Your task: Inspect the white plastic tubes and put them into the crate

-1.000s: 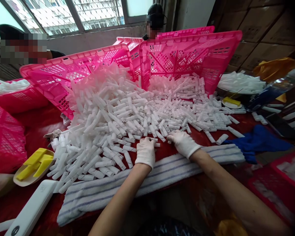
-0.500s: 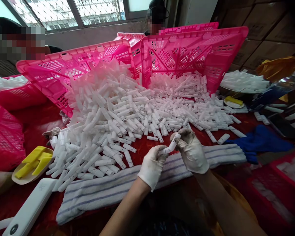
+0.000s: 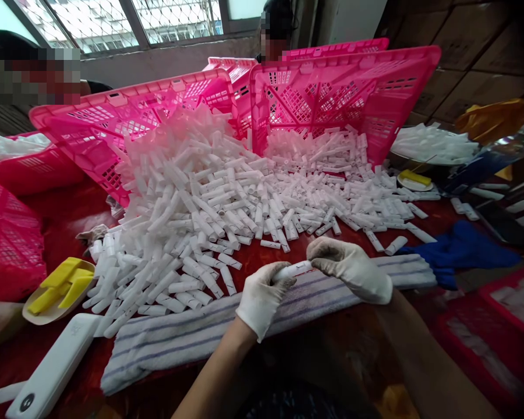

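Note:
In the head view my left hand (image 3: 262, 294), in a white glove with soiled fingertips, grips one end of a short white plastic tube (image 3: 297, 269) with dark markings. My right hand (image 3: 347, 265), gloved likewise, has its fingers closed on the tube's other end. The tube lies nearly level between both hands, over a striped towel (image 3: 192, 346) on the red table. Beyond the hands spreads a big heap of similar white tubes (image 3: 227, 192). Whether the held tube is one piece or two joined parts I cannot tell.
Pink crates (image 3: 344, 87) tip toward me behind the heap. To the left are a dish of yellow pieces (image 3: 59, 285) and a long white device (image 3: 55, 366). A blue cloth (image 3: 463, 250) lies right. Two people sit beyond the crates.
My right hand has shifted right and turned more level. The tube, earlier seen as two pieces at an angle, now forms a straight line between my hands.

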A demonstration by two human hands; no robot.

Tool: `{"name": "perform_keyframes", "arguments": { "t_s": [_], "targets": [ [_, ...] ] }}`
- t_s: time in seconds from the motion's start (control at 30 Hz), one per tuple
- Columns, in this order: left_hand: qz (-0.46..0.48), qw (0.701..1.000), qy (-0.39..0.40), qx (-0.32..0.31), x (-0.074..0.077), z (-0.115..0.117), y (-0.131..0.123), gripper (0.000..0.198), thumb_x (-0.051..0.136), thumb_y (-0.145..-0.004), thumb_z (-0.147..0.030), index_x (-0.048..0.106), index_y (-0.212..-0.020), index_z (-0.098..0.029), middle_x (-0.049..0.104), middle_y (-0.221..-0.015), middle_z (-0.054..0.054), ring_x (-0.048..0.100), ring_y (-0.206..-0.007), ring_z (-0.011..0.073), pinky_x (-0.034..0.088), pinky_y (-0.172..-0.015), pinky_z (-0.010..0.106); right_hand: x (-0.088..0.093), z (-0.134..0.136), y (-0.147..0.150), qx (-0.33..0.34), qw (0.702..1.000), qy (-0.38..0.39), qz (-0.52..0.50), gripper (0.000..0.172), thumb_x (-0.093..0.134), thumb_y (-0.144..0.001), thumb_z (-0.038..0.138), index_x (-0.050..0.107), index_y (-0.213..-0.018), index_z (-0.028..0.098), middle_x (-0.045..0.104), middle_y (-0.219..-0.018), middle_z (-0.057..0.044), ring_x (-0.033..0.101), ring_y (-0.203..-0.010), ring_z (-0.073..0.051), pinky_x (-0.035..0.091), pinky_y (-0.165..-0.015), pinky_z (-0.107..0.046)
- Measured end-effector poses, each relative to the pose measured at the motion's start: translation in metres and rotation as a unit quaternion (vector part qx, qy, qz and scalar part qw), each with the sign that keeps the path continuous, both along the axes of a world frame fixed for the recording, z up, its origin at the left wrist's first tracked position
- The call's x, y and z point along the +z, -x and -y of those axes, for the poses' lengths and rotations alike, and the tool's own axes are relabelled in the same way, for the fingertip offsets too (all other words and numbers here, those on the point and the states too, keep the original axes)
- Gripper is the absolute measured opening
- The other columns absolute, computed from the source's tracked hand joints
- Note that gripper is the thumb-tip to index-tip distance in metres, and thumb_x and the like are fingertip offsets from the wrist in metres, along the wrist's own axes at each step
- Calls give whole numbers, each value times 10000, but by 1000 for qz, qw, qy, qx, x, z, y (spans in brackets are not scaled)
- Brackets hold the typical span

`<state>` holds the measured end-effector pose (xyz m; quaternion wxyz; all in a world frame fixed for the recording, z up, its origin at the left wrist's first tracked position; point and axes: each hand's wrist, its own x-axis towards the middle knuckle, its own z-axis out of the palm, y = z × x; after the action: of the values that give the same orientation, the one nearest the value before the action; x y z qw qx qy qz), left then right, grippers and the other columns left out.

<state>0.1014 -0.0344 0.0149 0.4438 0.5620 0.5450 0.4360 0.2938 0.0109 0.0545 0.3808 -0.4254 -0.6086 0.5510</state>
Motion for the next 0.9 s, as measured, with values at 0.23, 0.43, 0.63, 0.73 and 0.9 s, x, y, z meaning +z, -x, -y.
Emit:
{"name": "perform_keyframes", "arguments": {
  "t_s": [0.23,0.43,0.63,0.73,0.9],
  "targets": [
    [-100,987,-124,12,-1,8,-18,249,619,-854,-251,678,-1091,-201,709,-1030,87,665,-943,195,526,-898,306,-2,8,21,-31,998,34,-32,272,574,-854,475,556,-945,219,581,-836,0,494,-610,-116,441,-560,-258],
    [-55,994,-76,56,-11,7,-19,301,684,-805,-313,686,-1081,-192,713,-1009,70,670,-896,200,536,-867,308,-24,24,18,-172,979,57,-97,289,638,-819,488,562,-907,223,532,-677,31,516,-595,-120,456,-594,-256],
    [147,985,93,20,1,8,-19,315,708,-769,-406,691,-952,-151,661,-809,42,583,-644,113,497,-617,230,-32,21,20,-176,981,11,-78,321,749,-702,501,628,-826,230,582,-767,-3,542,-680,-141,483,-635,-269],
    [379,868,301,-113,5,7,-13,416,694,-767,-488,636,-886,-94,479,-612,-35,285,-396,-2,250,-375,144,-30,16,16,-139,986,-61,-68,247,713,-756,473,641,-814,244,614,-897,-26,588,-851,-180,509,-773,-303],
    [573,638,462,-226,0,4,-6,422,504,-914,-465,586,-943,-53,348,-571,-84,92,-353,-32,144,-336,104,-35,14,4,-92,987,-95,-87,105,690,-813,354,661,-845,257,610,-932,-26,580,-894,-175,506,-789,-297]
  ]
}}
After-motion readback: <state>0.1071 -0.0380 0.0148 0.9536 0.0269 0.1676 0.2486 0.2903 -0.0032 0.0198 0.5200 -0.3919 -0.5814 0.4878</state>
